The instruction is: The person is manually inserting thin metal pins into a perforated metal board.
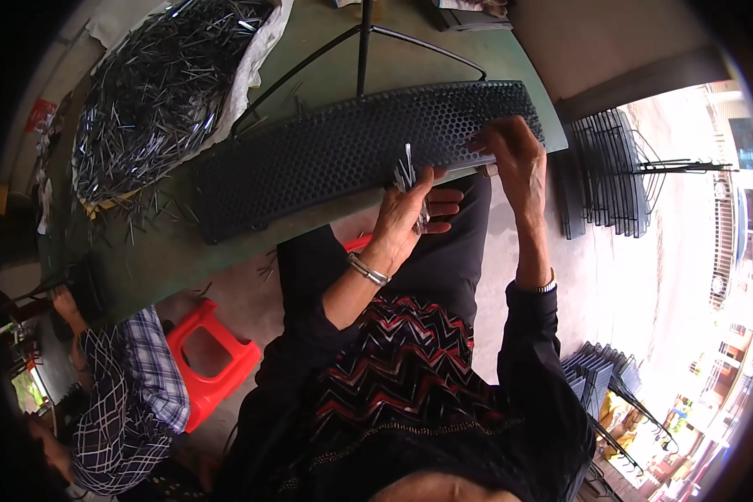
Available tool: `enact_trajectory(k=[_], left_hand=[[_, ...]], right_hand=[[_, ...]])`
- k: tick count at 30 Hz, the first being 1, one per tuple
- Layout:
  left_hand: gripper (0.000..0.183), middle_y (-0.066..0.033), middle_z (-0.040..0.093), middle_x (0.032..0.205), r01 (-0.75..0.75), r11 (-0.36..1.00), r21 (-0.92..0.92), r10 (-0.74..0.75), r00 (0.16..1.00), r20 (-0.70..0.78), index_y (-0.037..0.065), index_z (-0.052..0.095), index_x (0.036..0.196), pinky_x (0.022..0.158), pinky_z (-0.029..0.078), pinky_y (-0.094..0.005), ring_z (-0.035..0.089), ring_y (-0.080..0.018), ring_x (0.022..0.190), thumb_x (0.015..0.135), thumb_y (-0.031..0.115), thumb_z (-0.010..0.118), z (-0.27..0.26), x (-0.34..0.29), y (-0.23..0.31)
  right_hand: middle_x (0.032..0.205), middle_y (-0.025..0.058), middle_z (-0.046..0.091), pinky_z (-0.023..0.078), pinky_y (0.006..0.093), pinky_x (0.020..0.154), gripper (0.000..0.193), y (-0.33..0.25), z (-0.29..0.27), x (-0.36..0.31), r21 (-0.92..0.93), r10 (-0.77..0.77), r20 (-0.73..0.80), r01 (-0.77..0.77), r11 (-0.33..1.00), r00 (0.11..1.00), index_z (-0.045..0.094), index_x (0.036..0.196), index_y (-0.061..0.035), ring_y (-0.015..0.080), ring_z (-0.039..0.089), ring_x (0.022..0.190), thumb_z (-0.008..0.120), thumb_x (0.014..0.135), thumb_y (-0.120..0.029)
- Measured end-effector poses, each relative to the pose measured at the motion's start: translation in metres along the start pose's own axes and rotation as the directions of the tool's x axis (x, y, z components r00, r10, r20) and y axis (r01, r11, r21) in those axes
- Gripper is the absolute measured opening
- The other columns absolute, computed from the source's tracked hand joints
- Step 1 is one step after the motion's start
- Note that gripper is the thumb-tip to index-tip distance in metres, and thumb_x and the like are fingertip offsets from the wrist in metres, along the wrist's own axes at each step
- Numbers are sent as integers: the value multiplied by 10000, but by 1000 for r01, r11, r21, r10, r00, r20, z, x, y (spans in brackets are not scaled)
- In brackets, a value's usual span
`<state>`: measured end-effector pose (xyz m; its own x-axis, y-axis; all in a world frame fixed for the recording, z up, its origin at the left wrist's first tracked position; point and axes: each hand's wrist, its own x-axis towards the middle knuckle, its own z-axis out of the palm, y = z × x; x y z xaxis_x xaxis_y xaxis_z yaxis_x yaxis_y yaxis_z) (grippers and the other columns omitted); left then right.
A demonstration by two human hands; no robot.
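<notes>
A long black panel (309,159), full of small round holes, lies across the green table. My left hand (406,213) is just off its near edge, palm partly up, with a bunch of thin shiny strips (406,171) held under the thumb; its other fingers stretch to the right. Over the panel's right end, my right hand (514,146) has its fingers bent together near the holes. Whatever may be between those fingertips is too small to make out. Many holes at that end look filled with dark pieces.
A heap of similar thin strips (159,92) fills a white sack at the table's left. A black metal stand (362,50) rises behind the panel. A red stool (226,360) and another person's arm (71,309) are at lower left. Black racks (615,176) stand at right.
</notes>
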<state>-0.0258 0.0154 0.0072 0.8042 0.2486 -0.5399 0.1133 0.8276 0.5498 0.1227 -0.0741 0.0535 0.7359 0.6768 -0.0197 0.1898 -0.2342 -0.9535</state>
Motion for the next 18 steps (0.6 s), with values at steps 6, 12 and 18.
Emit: enact_trajectory(k=[6,12,18], left_hand=[[362,-128,675,875,88,996,11,-89,995,38,57,592,1084,572,532,-306,665,-194,738,909,374,588,-2,10,-9],[317,-117,670,827,19,993,-116,-21,1000,-17,23,596,1035,553,524,-284,658,-181,704,918,318,585,-8,12,-18],[284,-56,619,729,3,996,-94,-7,999,-38,12,613,1019,520,496,-254,597,-125,615,915,276,597,-14,10,-18]], right_hand=[[794,89,678,513,263,683,112,8,19,30,-245,-198,-323,120,962,926,583,934,10,128,657,757,568,896,-94],[776,97,682,508,271,658,98,37,21,49,-458,-335,-270,185,869,903,578,913,-13,148,674,736,570,892,-108],[779,102,668,500,296,655,93,37,20,57,-551,-331,-208,169,817,921,588,900,-35,179,666,738,569,884,-124]])
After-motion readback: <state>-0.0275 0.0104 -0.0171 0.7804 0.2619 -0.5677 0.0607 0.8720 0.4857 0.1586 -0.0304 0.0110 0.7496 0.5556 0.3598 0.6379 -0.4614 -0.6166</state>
